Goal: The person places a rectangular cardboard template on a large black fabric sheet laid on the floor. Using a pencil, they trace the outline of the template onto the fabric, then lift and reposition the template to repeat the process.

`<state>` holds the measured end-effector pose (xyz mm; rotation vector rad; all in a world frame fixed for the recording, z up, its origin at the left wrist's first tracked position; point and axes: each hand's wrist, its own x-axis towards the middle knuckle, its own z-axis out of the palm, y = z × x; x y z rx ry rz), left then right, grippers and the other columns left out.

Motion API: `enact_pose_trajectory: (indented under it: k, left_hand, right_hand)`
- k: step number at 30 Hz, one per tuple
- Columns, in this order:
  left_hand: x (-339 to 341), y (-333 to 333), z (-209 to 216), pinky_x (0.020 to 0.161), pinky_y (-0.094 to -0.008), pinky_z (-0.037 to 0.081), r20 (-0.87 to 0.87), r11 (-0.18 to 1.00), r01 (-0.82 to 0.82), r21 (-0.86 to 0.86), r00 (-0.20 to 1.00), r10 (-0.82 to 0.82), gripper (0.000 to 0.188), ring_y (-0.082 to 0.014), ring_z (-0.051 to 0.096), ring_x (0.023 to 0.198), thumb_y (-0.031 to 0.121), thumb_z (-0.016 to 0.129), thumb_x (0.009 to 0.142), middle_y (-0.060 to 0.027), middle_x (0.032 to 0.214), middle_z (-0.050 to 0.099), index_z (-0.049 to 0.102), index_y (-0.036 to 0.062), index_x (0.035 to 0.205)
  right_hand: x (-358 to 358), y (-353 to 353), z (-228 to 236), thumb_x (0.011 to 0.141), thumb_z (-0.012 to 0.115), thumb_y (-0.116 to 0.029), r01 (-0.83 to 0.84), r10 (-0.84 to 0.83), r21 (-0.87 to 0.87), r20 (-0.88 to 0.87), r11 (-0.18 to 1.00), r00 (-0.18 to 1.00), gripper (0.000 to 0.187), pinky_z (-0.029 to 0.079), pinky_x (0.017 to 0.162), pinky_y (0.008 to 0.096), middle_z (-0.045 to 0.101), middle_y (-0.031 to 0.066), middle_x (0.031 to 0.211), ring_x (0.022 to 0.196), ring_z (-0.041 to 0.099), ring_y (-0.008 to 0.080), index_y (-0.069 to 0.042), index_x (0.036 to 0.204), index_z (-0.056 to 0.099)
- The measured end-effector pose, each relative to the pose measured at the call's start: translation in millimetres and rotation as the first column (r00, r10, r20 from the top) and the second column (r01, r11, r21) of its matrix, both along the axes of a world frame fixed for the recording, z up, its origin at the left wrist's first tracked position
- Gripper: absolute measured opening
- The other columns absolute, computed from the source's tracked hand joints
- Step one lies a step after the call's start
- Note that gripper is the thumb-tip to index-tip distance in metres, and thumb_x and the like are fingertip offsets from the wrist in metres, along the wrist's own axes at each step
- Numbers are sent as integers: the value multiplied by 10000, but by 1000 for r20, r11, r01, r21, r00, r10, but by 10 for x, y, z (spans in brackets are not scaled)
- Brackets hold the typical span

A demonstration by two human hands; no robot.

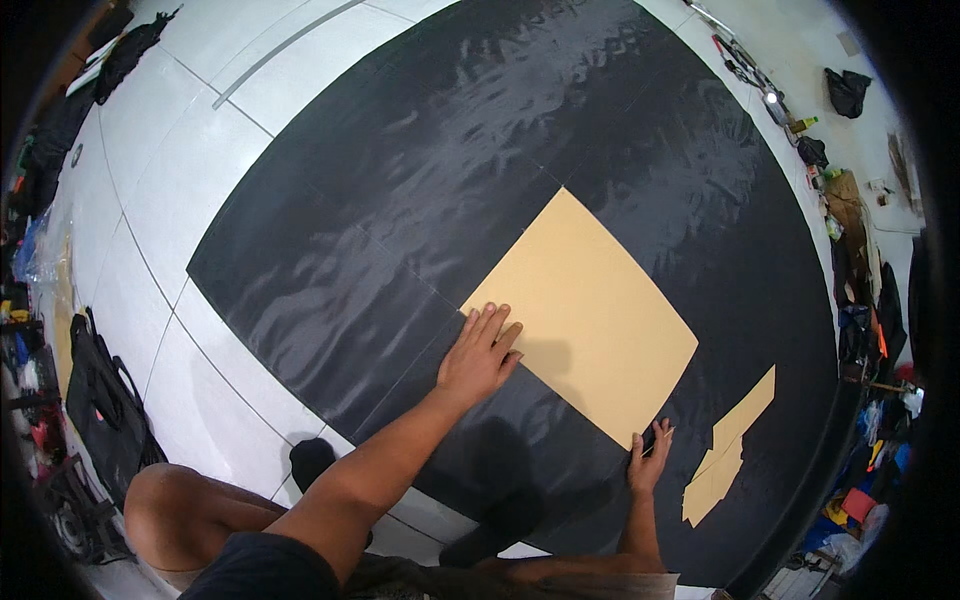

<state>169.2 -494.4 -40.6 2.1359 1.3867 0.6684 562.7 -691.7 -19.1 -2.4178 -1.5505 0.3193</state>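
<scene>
Tan sheet (590, 310) laid on black sheeting (340, 240), left end partly covered by slightly spread left hand (478, 355), near corner beside half-curled right hand (648, 466), grip unclear.

The sheet (350, 250) is black, streaked pale grey where it shines and crossed by faint lines. The card (590, 300) looks plain tan to me, and the scraps (716, 474) match it. White floor (140, 170), ruled with thin dark lines; the strip (282, 49) over there is grey, the sleeve (265, 570) nearly black.
</scene>
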Motion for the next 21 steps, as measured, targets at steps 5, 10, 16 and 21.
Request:
enact_pose_trajectory:
  k: [5, 10, 16, 21]
  left_hand:
    - [8, -1, -50, 1212, -531, 317, -8, 998, -18, 68, 1000, 19, 447, -385, 388, 1451, 294, 672, 958, -190, 1494, 463, 597, 82, 1345]
    - [13, -2, -37, 1212, -530, 325, 16, 996, -41, 82, 999, 40, 468, -376, 412, 1436, 299, 688, 946, -188, 1478, 470, 587, 89, 1352]
    - [2, -13, -23, 1208, -538, 328, 16, 998, -37, 41, 999, 36, 471, -386, 415, 1433, 301, 700, 936, -188, 1475, 472, 592, 93, 1344]
    - [-47, -16, -8, 1212, -541, 314, 24, 999, -33, 17, 999, 33, 463, -397, 414, 1431, 303, 705, 930, -186, 1477, 474, 607, 87, 1328]
  right_hand:
    - [29, -11, 11, 969, 702, -247, 6, -7, -4, -30, 1000, 1000, 497, 218, 1235, 536, 441, 225, 1562, 1514, 280, 432, -21, 1385, 552]
    - [5, 44, 31, 978, 698, -275, 19, -20, -30, -43, 999, 999, 520, 234, 1231, 532, 431, 222, 1571, 1526, 260, 423, -20, 1404, 543]
    - [-25, 36, 57, 977, 703, -276, 33, -34, -43, -29, 999, 999, 516, 240, 1230, 534, 432, 212, 1573, 1525, 263, 422, -23, 1398, 548]
    - [-58, 15, 21, 977, 704, -260, 3, -3, 5, -42, 1000, 999, 504, 245, 1227, 537, 438, 208, 1569, 1517, 279, 428, -35, 1401, 550]
